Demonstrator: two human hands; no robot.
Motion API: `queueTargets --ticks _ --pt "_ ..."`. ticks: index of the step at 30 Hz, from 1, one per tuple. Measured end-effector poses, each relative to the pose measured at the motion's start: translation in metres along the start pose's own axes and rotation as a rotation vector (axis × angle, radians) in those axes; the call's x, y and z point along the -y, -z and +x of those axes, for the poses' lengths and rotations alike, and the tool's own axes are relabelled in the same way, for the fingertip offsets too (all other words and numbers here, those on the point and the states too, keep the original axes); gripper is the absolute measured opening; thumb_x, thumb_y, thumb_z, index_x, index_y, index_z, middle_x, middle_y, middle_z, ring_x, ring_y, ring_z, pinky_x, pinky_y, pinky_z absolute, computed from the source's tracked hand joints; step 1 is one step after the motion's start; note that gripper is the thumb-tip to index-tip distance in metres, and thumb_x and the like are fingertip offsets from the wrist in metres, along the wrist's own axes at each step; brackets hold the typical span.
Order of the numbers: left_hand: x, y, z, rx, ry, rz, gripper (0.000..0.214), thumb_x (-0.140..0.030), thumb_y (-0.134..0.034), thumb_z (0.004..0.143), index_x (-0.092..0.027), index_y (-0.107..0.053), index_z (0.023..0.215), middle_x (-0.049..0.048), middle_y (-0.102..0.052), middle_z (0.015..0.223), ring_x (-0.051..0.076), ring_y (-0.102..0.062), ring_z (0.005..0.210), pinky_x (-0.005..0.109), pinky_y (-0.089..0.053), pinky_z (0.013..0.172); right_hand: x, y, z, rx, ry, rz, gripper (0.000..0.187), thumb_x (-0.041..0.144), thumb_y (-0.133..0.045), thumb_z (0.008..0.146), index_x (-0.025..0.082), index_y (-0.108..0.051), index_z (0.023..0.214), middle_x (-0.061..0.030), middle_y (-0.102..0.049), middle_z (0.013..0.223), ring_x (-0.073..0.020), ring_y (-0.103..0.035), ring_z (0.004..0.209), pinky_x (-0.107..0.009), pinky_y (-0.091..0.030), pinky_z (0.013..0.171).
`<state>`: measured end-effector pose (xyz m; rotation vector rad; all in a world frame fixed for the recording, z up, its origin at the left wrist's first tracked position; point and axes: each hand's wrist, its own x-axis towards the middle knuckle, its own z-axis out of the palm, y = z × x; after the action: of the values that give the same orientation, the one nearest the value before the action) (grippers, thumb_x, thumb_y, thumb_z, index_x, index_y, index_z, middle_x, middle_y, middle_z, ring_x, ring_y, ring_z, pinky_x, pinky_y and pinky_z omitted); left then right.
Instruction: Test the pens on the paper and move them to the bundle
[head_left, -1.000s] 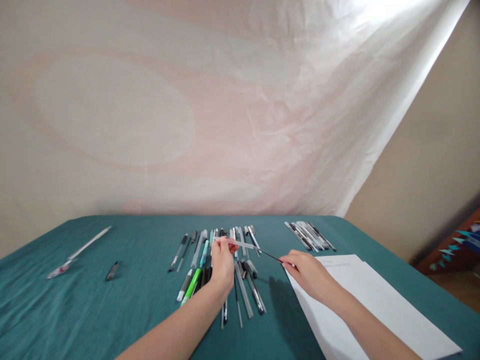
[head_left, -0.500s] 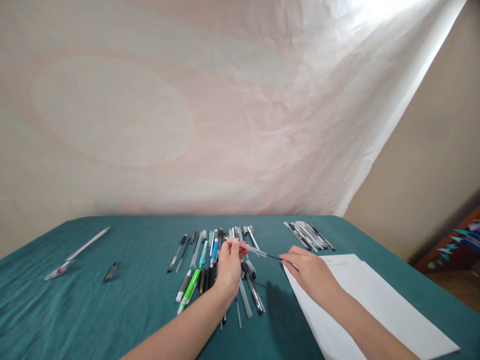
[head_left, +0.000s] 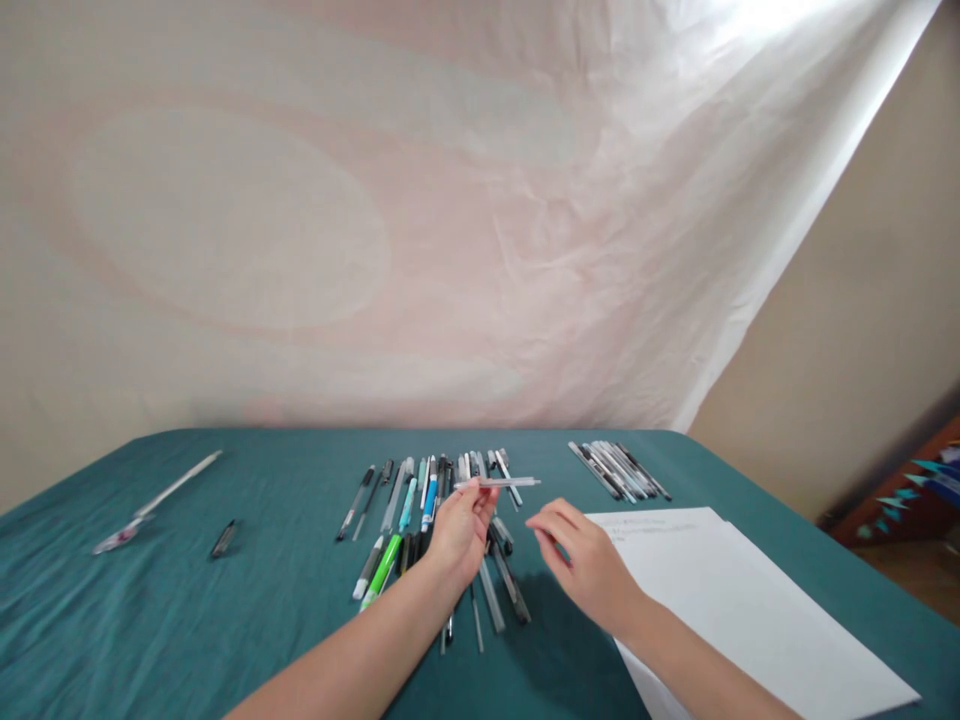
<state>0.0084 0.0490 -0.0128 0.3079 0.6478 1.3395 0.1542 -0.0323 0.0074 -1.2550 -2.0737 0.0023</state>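
My left hand pinches one end of a clear pen barrel and holds it level above a heap of pens on the teal tablecloth. My right hand hovers just right of the heap, below the barrel's free end. Its fingers are loosely apart and point left, with nothing visible in them. Its wrist lies over the near left corner of a white paper sheet.
A second, tidy row of pens lies at the back right, beyond the paper. Far left lie a long white pen and a small black piece. A pale cloth backdrop hangs behind the table.
My right hand held a thin dark refill that slid into the clear barrel; it has let go and moved left and down. My left hand tipped the barrel level.
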Motion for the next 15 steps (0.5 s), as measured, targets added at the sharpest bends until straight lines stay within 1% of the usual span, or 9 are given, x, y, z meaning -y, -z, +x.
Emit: queueTargets --ticks 3,5,7,10,15 --pt "0.000 -0.001 -0.002 -0.008 0.015 -0.008 0.017 -0.003 -0.049 0.083 -0.010 -0.055 0.069 0.0047 -0.061 0.066 0.010 -0.062 0.062 0.020 -0.055 0.067 -0.005 -0.018 -0.006 0.161 0.057 -0.103 0.026 0.010 -0.040 0.086 0.020 -0.059 0.101 -0.0056 -0.056 0.087 -0.0162 -0.053 0.081 -0.028 -0.044 0.072" --pt "0.000 -0.002 -0.003 -0.007 0.017 -0.011 0.017 -0.003 -0.049 0.083 -0.010 -0.055 0.069 0.0049 -0.061 0.067 0.009 -0.062 0.063 0.020 -0.055 0.067 -0.008 -0.028 -0.009 0.217 0.079 -0.166 0.027 0.012 -0.042 0.086 0.021 -0.057 0.107 -0.0054 -0.056 0.088 -0.0163 -0.053 0.081 -0.028 -0.043 0.072" --pt "0.001 -0.002 -0.004 -0.003 0.015 -0.011 0.017 -0.003 -0.049 0.083 -0.010 -0.055 0.069 0.0053 -0.062 0.067 0.010 -0.062 0.063 0.020 -0.055 0.067 -0.011 -0.033 -0.011 0.243 0.096 -0.206 0.028 0.015 -0.044 0.087 0.021 -0.055 0.111 -0.0051 -0.055 0.089 -0.0162 -0.052 0.081 -0.027 -0.042 0.072" --pt "0.002 -0.001 -0.004 0.010 0.012 -0.008 0.017 -0.004 -0.049 0.083 -0.010 -0.056 0.069 0.0053 -0.062 0.068 0.010 -0.062 0.064 0.021 -0.055 0.069 -0.013 -0.034 -0.011 0.262 0.115 -0.232 0.027 0.018 -0.044 0.088 0.022 -0.054 0.113 -0.0047 -0.055 0.090 -0.0159 -0.051 0.081 -0.027 -0.041 0.071" --pt "0.005 0.002 -0.003 0.048 0.008 -0.002 0.016 -0.004 -0.048 0.083 -0.011 -0.056 0.071 0.0055 -0.063 0.070 0.010 -0.062 0.067 0.022 -0.055 0.070 -0.011 -0.031 -0.010 0.269 0.117 -0.257 0.023 0.018 -0.044 0.088 0.021 -0.057 0.107 -0.0047 -0.054 0.088 -0.0163 -0.051 0.080 -0.028 -0.041 0.070"
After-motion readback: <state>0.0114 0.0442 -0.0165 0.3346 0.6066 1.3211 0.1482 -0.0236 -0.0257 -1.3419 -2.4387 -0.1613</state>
